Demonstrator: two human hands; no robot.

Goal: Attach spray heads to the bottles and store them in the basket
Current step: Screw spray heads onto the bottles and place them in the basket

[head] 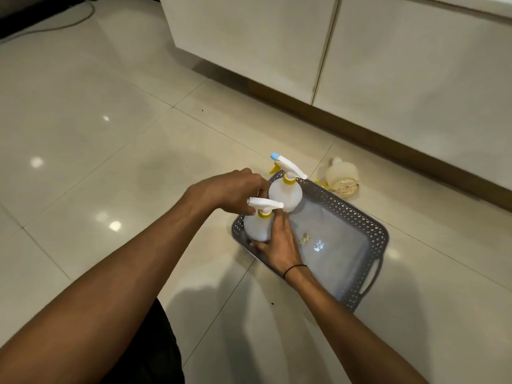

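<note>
Warm dim indoor light, glare spots on glossy floor [83, 167], wide-angle edge bending.

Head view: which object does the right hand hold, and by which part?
The right hand holds the nearer white plastic spray bottle, fingers wrapped around its rounded body below the yellow collar.

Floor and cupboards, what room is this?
Probably a kitchen at home, though I can't be sure. The floor is shiny pale tile, white cupboards stand on a brown plinth, and someone is putting spray bottles into a grey basket on the floor.
</note>
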